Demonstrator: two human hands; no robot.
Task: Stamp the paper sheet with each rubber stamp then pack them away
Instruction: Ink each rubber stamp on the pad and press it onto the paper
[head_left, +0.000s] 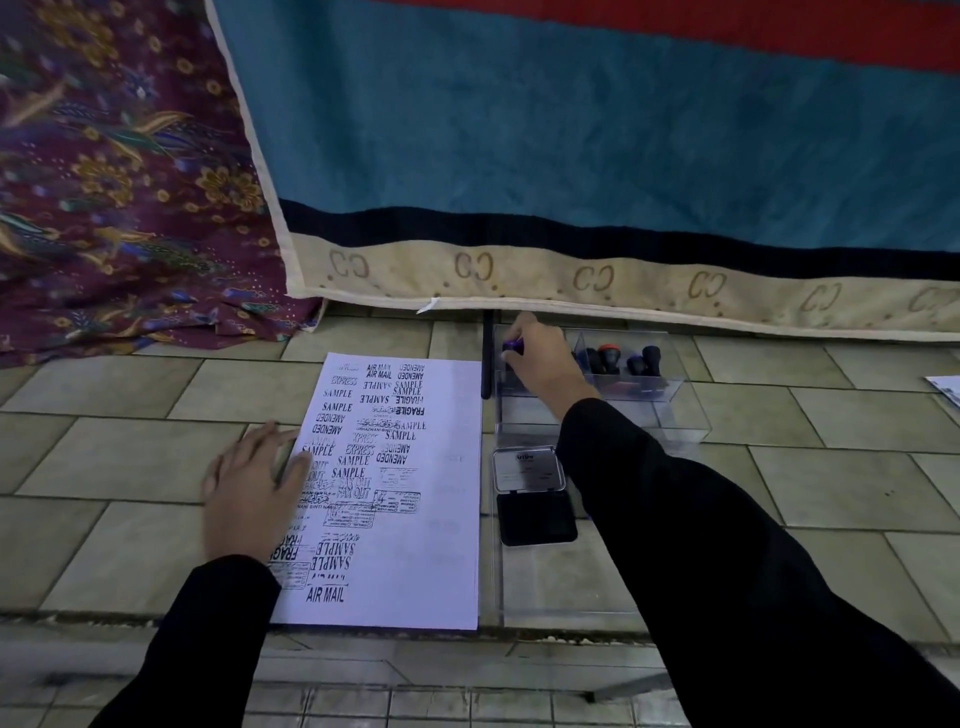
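Observation:
A white paper sheet (421, 519) covered with many black stamp prints lies on the tiled floor. My left hand (249, 493) rests flat on its left edge, fingers spread. My right hand (543, 364) reaches into the left compartment of a clear plastic organiser (670, 387) and grips a purple-handled rubber stamp (511, 347). Several more stamps (623, 358) with black, blue and red handles stand in the right compartment. An open black ink pad (535, 514), its clear lid folded back, sits right of the sheet.
A teal rug with a beige patterned border (571, 280) hangs just behind the organiser. A maroon floral cloth (119, 182) lies at the left. A black rod (487, 358) stands by the organiser. A paper corner (948, 387) shows at far right.

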